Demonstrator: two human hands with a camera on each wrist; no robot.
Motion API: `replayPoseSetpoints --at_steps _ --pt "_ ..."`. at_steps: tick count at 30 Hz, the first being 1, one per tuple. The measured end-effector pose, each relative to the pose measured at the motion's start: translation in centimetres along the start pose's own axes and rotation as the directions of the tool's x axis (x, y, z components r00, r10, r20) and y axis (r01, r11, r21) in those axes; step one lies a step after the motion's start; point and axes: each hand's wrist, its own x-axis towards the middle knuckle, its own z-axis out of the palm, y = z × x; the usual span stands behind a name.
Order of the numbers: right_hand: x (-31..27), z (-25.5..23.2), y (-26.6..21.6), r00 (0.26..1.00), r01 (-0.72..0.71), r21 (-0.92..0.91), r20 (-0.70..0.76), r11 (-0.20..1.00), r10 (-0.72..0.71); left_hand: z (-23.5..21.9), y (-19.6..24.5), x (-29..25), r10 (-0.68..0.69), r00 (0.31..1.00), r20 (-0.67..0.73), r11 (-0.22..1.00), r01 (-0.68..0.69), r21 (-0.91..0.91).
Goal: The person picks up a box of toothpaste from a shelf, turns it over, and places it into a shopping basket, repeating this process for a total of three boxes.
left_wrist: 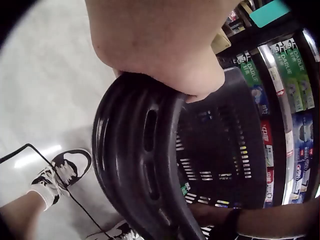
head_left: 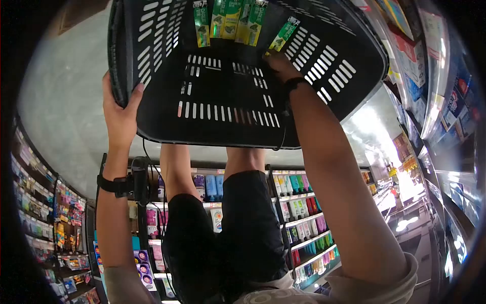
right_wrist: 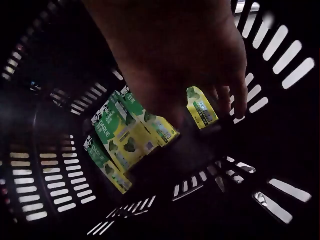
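A black plastic shopping basket [head_left: 227, 90] with slotted walls fills the top of the head view, tilted toward me. My left hand [head_left: 120, 109] grips its rim, thumb inside, and the left wrist view shows that hand over the thick rim [left_wrist: 137, 135]. Inside the basket, my right hand [head_left: 280, 66] holds the near end of a green and yellow toothpaste box [head_left: 284, 34]. The same box [right_wrist: 201, 107] shows beside its fingers in the right wrist view. Several matching Darlie boxes [head_left: 228, 20] stand together against the far wall of the basket, left of that hand.
Shelves of bottles and tubes [head_left: 304, 218] stand below in the head view. More shelves [head_left: 45, 218] run along the left, and packed shelves [head_left: 450, 116] rise close on the right. Toothpaste boxes [left_wrist: 295, 75] line a rack beside the basket. A thin cable [left_wrist: 75, 197] hangs near a shoe [left_wrist: 65, 170].
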Motion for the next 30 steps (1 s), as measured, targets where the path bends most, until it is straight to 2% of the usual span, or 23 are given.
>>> replayPoseSetpoints --at_steps 3,5,7,8,11,12,13,14,15,16,18,19,21,22,23,25,27,28,29,30 --pt "-0.1 -1.1 -2.3 0.984 -0.075 0.035 0.167 0.997 0.069 -0.1 -0.4 -0.1 0.019 0.999 -0.026 1.000 -0.020 -0.015" --pt "1.4 0.9 -0.8 0.995 -0.055 0.021 0.083 0.998 0.053 -0.1 -0.4 0.0 -0.037 0.999 -0.009 0.999 0.037 -0.034" --pt "2.6 1.8 -0.1 0.998 0.008 -0.037 0.067 0.999 -0.006 -0.2 -0.1 -0.2 -0.082 0.997 0.001 0.995 0.082 -0.064" --pt "3.9 1.5 -0.8 0.978 -0.065 -0.094 0.191 0.993 0.082 -0.1 0.0 -0.3 -0.070 0.998 -0.001 0.997 0.070 -0.039" --pt "2.1 0.9 -1.1 0.998 0.005 0.076 0.056 0.997 -0.009 0.1 0.4 0.1 -0.027 1.000 -0.013 1.000 0.027 -0.008" --pt "2.8 1.1 -0.5 0.991 0.049 0.218 0.110 0.975 -0.074 0.2 0.1 0.0 -0.018 1.000 -0.025 1.000 0.018 -0.021" --pt "1.4 0.3 -2.3 0.995 0.033 0.095 0.087 0.995 -0.041 0.3 -0.2 0.0 -0.018 0.999 -0.034 0.999 0.017 -0.032" --pt "-0.1 -0.5 -4.2 0.998 0.010 -0.027 0.063 1.000 -0.009 0.6 -0.2 0.0 0.060 0.996 -0.064 0.998 -0.061 -0.018" --pt "0.1 0.5 -3.2 1.000 0.004 -0.139 0.022 0.990 -0.001 0.3 -0.2 0.0 0.033 0.999 -0.038 0.999 -0.032 0.014" --pt "0.9 1.6 -1.8 1.000 0.009 -0.054 0.004 0.999 -0.009 0.2 -0.1 -0.1 -0.003 1.000 -0.012 0.999 0.003 0.036" --pt "-3.5 0.1 -4.1 0.999 0.033 0.038 -0.043 0.999 -0.031 -0.1 0.3 -0.3 -0.097 0.994 0.043 0.995 0.096 0.035" --pt "-4.0 0.2 -3.5 0.966 0.217 -0.235 -0.087 0.948 -0.243 0.1 0.4 -0.3 -0.069 0.997 0.047 0.996 0.066 0.060" --pt "-8.0 -0.5 -4.8 0.997 0.077 -0.094 -0.022 0.993 -0.079 0.2 0.4 -0.3 0.013 0.998 0.053 0.992 -0.020 0.124" --pt "-10.7 -2.2 -6.4 0.993 0.062 -0.083 0.106 0.995 -0.053 0.3 1.1 -0.5 -0.034 0.998 0.045 0.986 0.026 0.162" --pt "-13.0 -4.3 -7.8 0.973 0.047 -0.078 0.228 0.996 -0.028 0.2 2.2 -0.5 -0.017 0.998 0.064 0.975 0.002 0.220" --pt "-15.8 -5.3 -6.9 0.962 0.171 -0.112 0.232 0.979 -0.142 -0.5 3.9 -0.4 -0.010 0.985 0.173 0.976 -0.028 0.215" --pt "-22.3 -8.4 -9.2 0.964 0.193 -0.080 0.202 0.978 -0.174 -1.8 3.8 -1.2 0.160 0.984 0.079 0.865 -0.178 0.469" --pt "-25.4 -9.8 -10.7 0.957 0.179 -0.063 0.243 0.982 -0.159 -2.7 5.7 -2.1 0.177 0.982 0.059 0.856 -0.184 0.484" --pt "-28.6 -11.3 -12.3 0.951 0.169 -0.044 0.270 0.985 -0.151 -3.4 6.6 -2.6 0.255 0.966 0.031 0.811 -0.231 0.538" --pt "-30.9 -11.6 -12.6 0.951 0.221 -0.091 0.241 0.971 -0.194 -4.6 8.7 -3.5 0.289 0.956 0.056 0.775 -0.268 0.573"
